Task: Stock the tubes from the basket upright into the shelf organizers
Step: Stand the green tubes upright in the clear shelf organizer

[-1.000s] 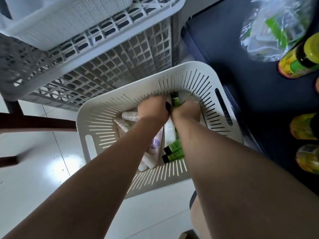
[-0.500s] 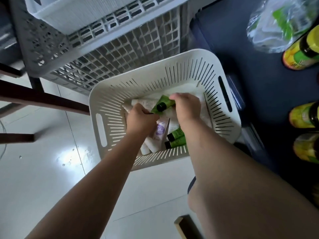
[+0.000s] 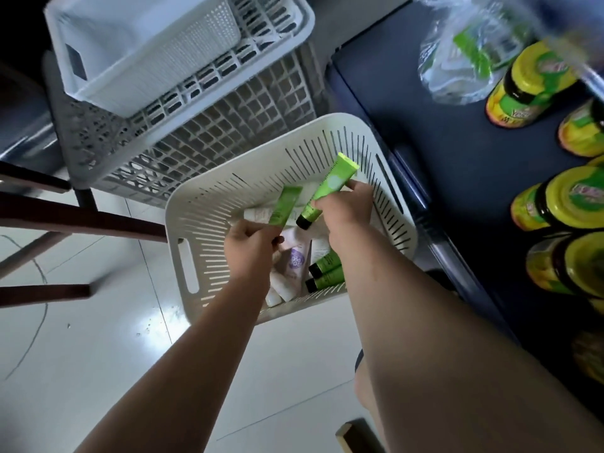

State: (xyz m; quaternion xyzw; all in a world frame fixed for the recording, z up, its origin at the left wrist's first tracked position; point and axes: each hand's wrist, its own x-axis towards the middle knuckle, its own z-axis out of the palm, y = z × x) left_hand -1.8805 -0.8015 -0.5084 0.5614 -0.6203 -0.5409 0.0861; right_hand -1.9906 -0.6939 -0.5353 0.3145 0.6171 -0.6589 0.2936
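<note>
Two bare forearms reach forward from the bottom edge over the glossy white tiled floor [image 3: 98, 371]. On this floor stands the white slotted plastic basket [image 3: 209, 243]. At its bottom lie two green tubes with black caps [image 3: 327, 271], and just left of them a white tube with purple print [image 3: 295, 260].

The left hand [image 3: 251, 245] is above the basket's inside. Its grip is closed on the lower end of a flat light-green tube [image 3: 287, 204], so the cap end is hidden in the hand and the crimped end stands out up and away from the fingers.

The right hand [image 3: 346, 212] is just beside it, also above the basket. Its grip is clamped around the middle of a bright green tube with a black cap [image 3: 330, 186]. The black cap comes out below the grip, toward the left hand, and the wide crimped end rises beyond the fingers.

Behind the basket are stacked grey lattice plastic crates [image 3: 228, 132], with a small white mesh plastic bin [image 3: 147, 60] on top. On the right is a dark blue shelf [image 3: 425, 142] carrying yellow-green jars [image 3: 529, 86] and a crumpled clear plastic bag [image 3: 457, 60].
</note>
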